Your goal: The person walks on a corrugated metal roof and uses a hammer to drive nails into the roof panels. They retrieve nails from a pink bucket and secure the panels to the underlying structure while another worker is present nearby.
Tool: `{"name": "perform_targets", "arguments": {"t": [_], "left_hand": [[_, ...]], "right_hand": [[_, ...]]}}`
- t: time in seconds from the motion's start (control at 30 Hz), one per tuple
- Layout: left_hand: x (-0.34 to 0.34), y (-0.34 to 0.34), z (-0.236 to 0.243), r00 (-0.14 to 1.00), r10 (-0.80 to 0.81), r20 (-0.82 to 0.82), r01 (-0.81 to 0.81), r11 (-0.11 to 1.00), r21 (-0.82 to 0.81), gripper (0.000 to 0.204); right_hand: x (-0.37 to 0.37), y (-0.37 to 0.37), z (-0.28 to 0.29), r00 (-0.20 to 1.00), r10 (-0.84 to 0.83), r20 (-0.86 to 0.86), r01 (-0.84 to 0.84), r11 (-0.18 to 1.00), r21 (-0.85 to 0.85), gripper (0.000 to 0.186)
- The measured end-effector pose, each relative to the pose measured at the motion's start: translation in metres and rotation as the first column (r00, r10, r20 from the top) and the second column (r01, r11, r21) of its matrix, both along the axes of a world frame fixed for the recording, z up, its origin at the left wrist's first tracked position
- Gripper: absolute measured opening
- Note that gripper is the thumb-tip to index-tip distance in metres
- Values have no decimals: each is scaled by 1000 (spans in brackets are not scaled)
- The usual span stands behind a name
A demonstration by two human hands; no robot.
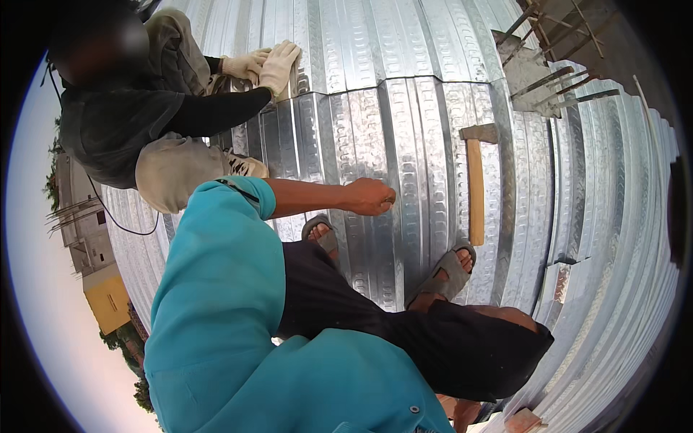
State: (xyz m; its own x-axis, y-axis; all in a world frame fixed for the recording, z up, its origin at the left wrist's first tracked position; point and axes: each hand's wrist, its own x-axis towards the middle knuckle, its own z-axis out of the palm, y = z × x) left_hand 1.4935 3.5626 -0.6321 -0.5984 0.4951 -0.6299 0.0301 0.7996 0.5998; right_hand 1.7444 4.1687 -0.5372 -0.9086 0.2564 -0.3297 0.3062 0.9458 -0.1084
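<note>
My left hand [369, 196] reaches in from the left, out of a teal sleeve, above the ribbed metal sheets [422, 151]. Its fingers are curled closed; whatever they may hold is hidden. To its right, a hammer [476, 189] with a wooden handle and a dark head lies on the metal. Below the hand are my feet in grey sandals [449, 274]. At the lower edge, partly behind my dark trousers, a skin-coloured patch shows; I cannot tell whether it is my right hand.
At upper left a co-worker crouches, white-gloved hands [278, 66] on the sheets near an overlapping seam [404, 78]. A concrete block with protruding bars [534, 83] stands at upper right. A reddish-brown piece [523, 421] lies at the bottom. A dark cable [137, 233] hangs at left.
</note>
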Motion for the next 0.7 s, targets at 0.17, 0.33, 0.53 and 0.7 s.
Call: {"name": "perform_targets", "arguments": {"t": [0.17,0.33,0.53,0.7], "left_hand": [[40,-47,5,964,265,-8,-265,964,-22,31],[85,-80,47,820,572,-2,-564,808,-169,30],[176,-125,163,624,781,34,-735,601,-315,34],[254,-131,279,383,923,-36,-858,341,-384,30]], "right_hand": [[28,15,25,866,222,447,-246,969,-3,24],[45,60,83,548,404,732,-477,870,-124,27],[56,122,197,223,684,694,-768,562,-306,31],[-14,83,330,815,322,482,-316,944,-96,24]]}}
